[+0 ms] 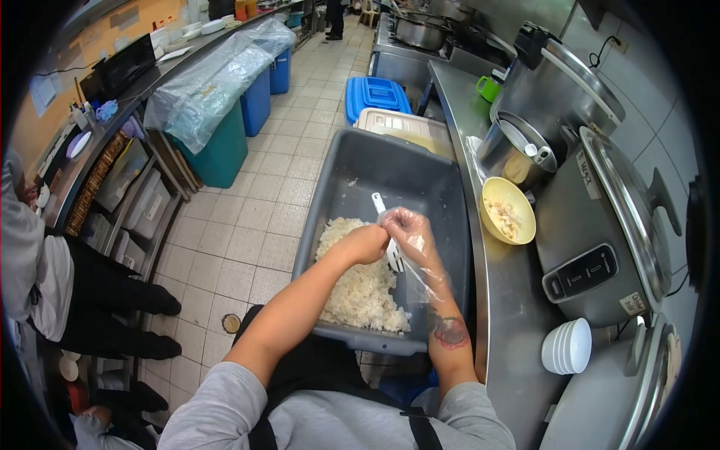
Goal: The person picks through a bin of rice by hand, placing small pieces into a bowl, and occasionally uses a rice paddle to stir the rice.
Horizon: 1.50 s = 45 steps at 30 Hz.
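Note:
A large grey plastic tub (442, 195) stands in front of me with a heap of cooked white rice (360, 292) along its left and near side. Over the rice my two hands meet. My right hand (407, 229), inside a loose clear plastic glove (427, 274), is curled around a white slotted spatula (394, 259). The spatula's handle pokes out above the hands and its slotted end points down toward me. My left hand (366, 244) is bare and closed, its fingertips against the spatula and glove; what they pinch is hidden.
Along the right runs a steel counter (499, 292) with a yellow bowl (508, 211) of food scraps, stacked white bowls (566, 346) and a big rice cooker (600, 225). Lidded bins (375, 97) stand beyond the tub. Another person (75, 277) stands at the left shelves.

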Each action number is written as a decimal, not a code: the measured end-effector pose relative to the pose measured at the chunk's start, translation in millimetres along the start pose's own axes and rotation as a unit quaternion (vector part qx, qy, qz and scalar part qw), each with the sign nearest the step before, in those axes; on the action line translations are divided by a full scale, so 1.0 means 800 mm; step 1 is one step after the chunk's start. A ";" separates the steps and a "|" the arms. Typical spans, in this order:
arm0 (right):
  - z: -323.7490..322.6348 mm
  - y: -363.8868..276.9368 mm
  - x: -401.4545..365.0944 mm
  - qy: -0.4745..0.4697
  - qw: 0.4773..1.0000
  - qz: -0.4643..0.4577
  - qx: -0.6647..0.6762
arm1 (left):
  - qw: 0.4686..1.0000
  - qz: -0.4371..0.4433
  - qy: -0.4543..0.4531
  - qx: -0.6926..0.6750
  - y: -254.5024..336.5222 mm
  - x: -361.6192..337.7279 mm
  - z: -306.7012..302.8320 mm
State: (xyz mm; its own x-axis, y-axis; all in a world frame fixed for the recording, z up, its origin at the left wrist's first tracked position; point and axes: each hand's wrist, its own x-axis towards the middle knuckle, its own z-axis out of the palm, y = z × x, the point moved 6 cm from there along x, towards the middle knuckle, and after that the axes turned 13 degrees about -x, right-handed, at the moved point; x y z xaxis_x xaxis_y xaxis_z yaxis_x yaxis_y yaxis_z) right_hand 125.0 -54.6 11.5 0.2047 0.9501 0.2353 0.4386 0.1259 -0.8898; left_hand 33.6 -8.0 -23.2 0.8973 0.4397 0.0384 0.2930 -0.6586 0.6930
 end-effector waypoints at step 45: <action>0.002 0.004 -0.003 -0.029 0.999 0.027 -0.022 | 0.936 -0.058 0.161 -0.309 -0.015 -0.004 -0.074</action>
State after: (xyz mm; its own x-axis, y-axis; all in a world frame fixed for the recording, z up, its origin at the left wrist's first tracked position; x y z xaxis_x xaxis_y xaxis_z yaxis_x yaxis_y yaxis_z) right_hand 124.9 -55.8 7.6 0.1792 0.9703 0.1627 0.4656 0.0620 -0.8828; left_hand 7.5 34.9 11.1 0.6961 0.7130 0.0838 0.0463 -0.1611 0.9858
